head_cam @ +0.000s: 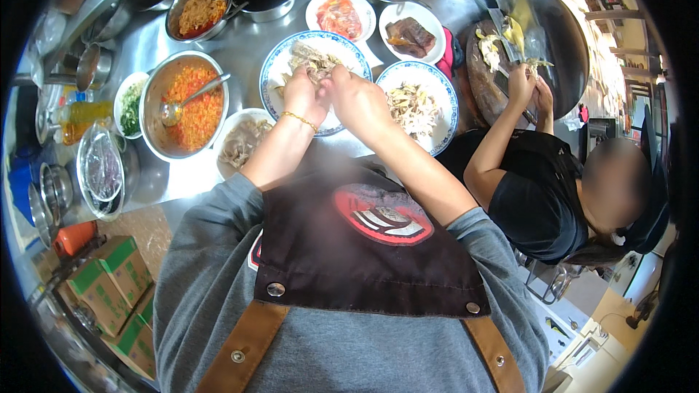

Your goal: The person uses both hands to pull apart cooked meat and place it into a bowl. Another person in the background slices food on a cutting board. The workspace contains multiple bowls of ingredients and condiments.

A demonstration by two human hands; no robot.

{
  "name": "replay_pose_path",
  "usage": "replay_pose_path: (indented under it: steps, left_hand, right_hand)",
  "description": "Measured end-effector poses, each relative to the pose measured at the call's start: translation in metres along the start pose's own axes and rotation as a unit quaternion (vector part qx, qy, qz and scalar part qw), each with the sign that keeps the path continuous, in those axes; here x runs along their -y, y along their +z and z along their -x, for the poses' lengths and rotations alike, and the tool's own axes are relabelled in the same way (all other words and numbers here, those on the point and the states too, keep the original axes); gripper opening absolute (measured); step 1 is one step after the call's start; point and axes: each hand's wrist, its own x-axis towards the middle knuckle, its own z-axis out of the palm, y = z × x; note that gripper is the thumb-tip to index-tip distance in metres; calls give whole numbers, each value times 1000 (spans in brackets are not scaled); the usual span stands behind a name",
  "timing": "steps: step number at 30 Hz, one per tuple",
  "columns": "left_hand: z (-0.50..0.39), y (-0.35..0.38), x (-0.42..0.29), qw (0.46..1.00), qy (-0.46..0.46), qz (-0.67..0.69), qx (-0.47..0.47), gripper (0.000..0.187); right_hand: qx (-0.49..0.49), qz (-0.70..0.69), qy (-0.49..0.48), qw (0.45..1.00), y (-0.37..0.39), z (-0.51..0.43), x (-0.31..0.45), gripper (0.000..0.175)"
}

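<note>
My left hand (pixel 306 90) and my right hand (pixel 357 98) meet over a white plate with a blue patterned rim (pixel 270 57). Between my pinched fingers is a greyish-brown food piece (pixel 315 72), mushroom or cooked meat; I cannot tell which. More such pieces (pixel 306 54) lie on the plate just beyond my fingertips. Right of my right hand, a second blue-rimmed plate (pixel 450 93) bears a heap of torn strips (pixel 412 109). A white bowl (pixel 219 153) of similar brownish pieces (pixel 243 139) sits by my left forearm, which partly hides it.
At left stand a steel bowl (pixel 143 101) of chopped red peppers (pixel 191 103) with a ladle (pixel 205 90), and a bowl of chopped greens (pixel 130 112). Sliced red food (pixel 338 16) and dark meat (pixel 410 35) fill bowls beyond. A co-worker (pixel 524 185) works with a cleaver (pixel 505 38) at right.
</note>
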Motion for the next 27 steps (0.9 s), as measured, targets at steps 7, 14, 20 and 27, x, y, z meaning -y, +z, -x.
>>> replay_pose_path:
  steps: [7,14,20,27]
  left_hand:
    - [-31,-19,-23,994,68,-82,22,33]
    - [-23,7,13,807,146,-529,219,48]
    - [3,22,44,792,-96,-471,377,39]
    - [26,26,43,273,219,-847,400,26]
  right_hand:
    - [9,-411,243,879,1,21,-46,25]
    - [-86,-580,218,780,-14,41,-74,23]
    - [-122,-421,204,875,-26,51,-78,18]
    - [93,-56,53,993,-69,87,-87,16]
